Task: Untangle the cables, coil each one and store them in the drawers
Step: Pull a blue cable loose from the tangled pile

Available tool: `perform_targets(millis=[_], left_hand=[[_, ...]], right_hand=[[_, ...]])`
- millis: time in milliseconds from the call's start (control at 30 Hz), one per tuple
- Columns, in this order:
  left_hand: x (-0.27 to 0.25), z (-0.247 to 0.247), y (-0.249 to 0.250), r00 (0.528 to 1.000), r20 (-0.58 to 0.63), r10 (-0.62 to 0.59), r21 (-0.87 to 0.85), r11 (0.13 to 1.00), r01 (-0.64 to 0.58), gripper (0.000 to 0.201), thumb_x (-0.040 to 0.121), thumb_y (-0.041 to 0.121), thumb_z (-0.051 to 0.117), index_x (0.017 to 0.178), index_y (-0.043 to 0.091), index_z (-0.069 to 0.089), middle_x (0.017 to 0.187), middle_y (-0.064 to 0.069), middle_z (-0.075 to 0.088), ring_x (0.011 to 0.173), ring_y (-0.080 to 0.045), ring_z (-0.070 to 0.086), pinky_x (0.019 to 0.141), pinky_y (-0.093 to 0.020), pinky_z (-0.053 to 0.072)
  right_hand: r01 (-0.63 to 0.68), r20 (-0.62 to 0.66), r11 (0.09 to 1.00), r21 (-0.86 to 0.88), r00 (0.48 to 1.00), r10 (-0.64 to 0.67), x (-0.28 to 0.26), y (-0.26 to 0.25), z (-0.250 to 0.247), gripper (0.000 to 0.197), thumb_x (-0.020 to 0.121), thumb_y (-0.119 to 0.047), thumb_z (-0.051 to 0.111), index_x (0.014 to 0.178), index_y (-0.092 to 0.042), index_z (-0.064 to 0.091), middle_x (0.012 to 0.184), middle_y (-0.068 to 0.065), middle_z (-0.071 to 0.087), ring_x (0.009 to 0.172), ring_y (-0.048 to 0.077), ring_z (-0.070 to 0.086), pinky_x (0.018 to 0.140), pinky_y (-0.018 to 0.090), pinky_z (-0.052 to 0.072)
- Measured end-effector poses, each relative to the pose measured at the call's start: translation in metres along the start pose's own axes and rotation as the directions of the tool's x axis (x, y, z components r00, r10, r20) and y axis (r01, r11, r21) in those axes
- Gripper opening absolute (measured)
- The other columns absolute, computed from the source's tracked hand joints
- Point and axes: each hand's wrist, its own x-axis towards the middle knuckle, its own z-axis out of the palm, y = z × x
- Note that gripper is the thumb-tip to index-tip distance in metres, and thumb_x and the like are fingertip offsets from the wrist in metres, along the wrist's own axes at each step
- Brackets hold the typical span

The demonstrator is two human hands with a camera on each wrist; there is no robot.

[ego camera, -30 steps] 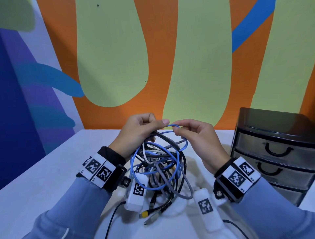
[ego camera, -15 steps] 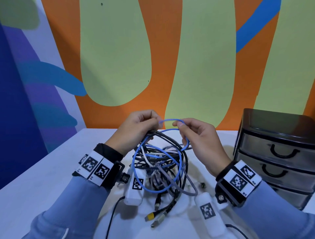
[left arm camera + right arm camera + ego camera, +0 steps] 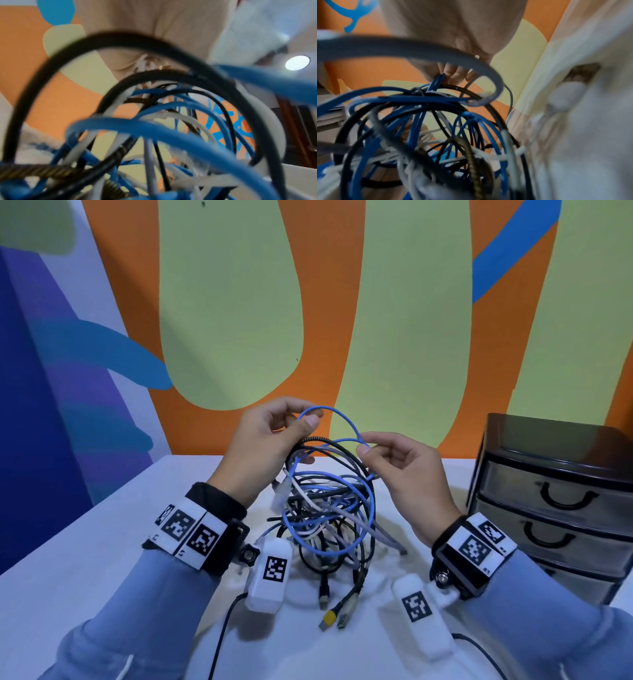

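Currently your left hand point(image 3: 263, 446) grips tangle point(image 3: 329, 515) top, lifted over table point(image 3: 85, 542). Your right hand point(image 3: 407, 470) pinches blue cable point(image 3: 337, 414) loop arching between both hands. Drawers point(image 3: 561, 501) at right, closed.

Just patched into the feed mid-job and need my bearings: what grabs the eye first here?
The tangle of cables, blue, black, white and grey, hangs mid-frame above the white table. The left hand grips its top while the right hand pinches a blue cable arching between them. At the right stands a dark drawer unit, its visible drawers closed, before a bright orange and green wall.
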Motion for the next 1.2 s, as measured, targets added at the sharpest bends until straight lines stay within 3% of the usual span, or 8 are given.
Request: perform_targets(millis=[133,267,400,600,700,833,967,1200], left_hand=[[-0.001,-0.008,0.0,0.977,-0.076,0.202,0.187,0.965,-0.185,0.016,0.104,0.021,0.068,0.114,0.017,0.08,0.07,0.014,0.057,0.063,-0.012,0.044,0.059,-0.038,0.051],[0.0,-0.015,0.0,0.905,-0.137,0.403,0.348,0.875,-0.337,0.02,0.103,0.024,0.07,0.12,0.022,0.08,0.086,-0.018,0.06,0.069,-0.025,0.056,0.057,-0.04,0.059],[0.001,-0.025,-0.002,0.812,-0.095,0.576,0.602,0.683,-0.414,0.023,0.104,0.026,0.069,0.123,0.022,0.079,0.078,-0.012,0.046,0.07,-0.026,0.049,0.06,-0.044,0.05],[-0.001,-0.003,-0.006,0.971,-0.214,0.111,0.081,0.992,-0.095,0.027,0.109,0.032,0.058,0.101,0.009,0.069,0.08,-0.008,0.069,0.064,-0.016,0.066,0.068,-0.038,0.063],[-0.003,0.003,-0.001,0.976,-0.215,-0.043,-0.232,0.973,-0.008,0.027,0.108,0.033,0.057,0.106,0.008,0.068,0.067,-0.004,0.055,0.055,-0.016,0.05,0.051,-0.027,0.051],[-0.003,-0.001,0.003,0.955,-0.28,0.095,-0.132,0.982,-0.136,0.031,0.108,0.033,0.059,0.11,0.006,0.073,0.064,-0.011,0.022,0.057,-0.023,0.021,0.051,-0.033,0.021],[-0.004,-0.012,0.015,0.94,-0.239,0.244,0.024,0.969,-0.245,0.025,0.105,0.033,0.064,0.109,0.014,0.08,0.057,-0.001,0.03,0.052,-0.018,0.026,0.05,-0.027,0.025],[-0.003,-0.025,0.006,0.988,0.099,-0.119,-0.087,0.988,0.128,0.026,0.106,0.02,0.06,0.124,0.012,0.076,0.076,-0.005,0.05,0.068,-0.015,0.051,0.055,-0.021,0.05]], right_hand=[[-0.017,0.035,0.999,-0.03,0.999,0.018,-0.001,-0.005,-0.003,0.007,0.093,-0.022,0.079,0.1,-0.021,0.08,0.069,0.003,0.059,0.055,0.017,0.046,0.057,0.024,0.042],[-0.016,0.087,1.0,0.014,0.996,0.014,-0.002,-0.007,-0.002,0.012,0.092,-0.023,0.079,0.103,-0.022,0.083,0.073,0.004,0.057,0.064,0.019,0.049,0.061,0.026,0.043],[-0.061,0.129,0.994,0.091,0.99,0.049,-0.003,-0.007,0.001,0.014,0.093,-0.02,0.077,0.107,-0.018,0.082,0.084,0.005,0.071,0.073,0.015,0.065,0.075,0.041,0.056],[-0.138,0.19,0.976,0.167,0.976,0.106,-0.003,-0.012,0.002,0.024,0.099,-0.002,0.064,0.116,-0.012,0.079,0.081,0.0,0.065,0.07,0.011,0.054,0.077,0.033,0.051],[-0.184,0.207,0.964,0.193,0.968,0.143,-0.004,-0.013,0.001,0.027,0.1,-0.001,0.061,0.113,-0.014,0.081,0.083,0.011,0.055,0.072,0.017,0.05,0.074,0.028,0.054],[-0.244,0.3,0.945,0.217,0.938,0.173,-0.005,-0.015,0.002,0.028,0.101,-0.003,0.06,0.113,-0.016,0.082,0.076,0.007,0.046,0.071,0.019,0.041,0.07,0.026,0.046],[-0.236,0.327,0.95,0.206,0.931,0.16,-0.009,-0.022,0.007,0.029,0.103,-0.002,0.057,0.111,-0.016,0.081,0.067,-0.004,0.041,0.057,0.007,0.041,0.064,0.022,0.052],[-0.081,0.052,0.994,0.075,0.996,0.077,-0.004,-0.017,0.007,0.029,0.111,-0.02,0.05,0.107,-0.035,0.075,0.079,0.009,0.032,0.064,0.018,0.035,0.064,0.039,0.044]])
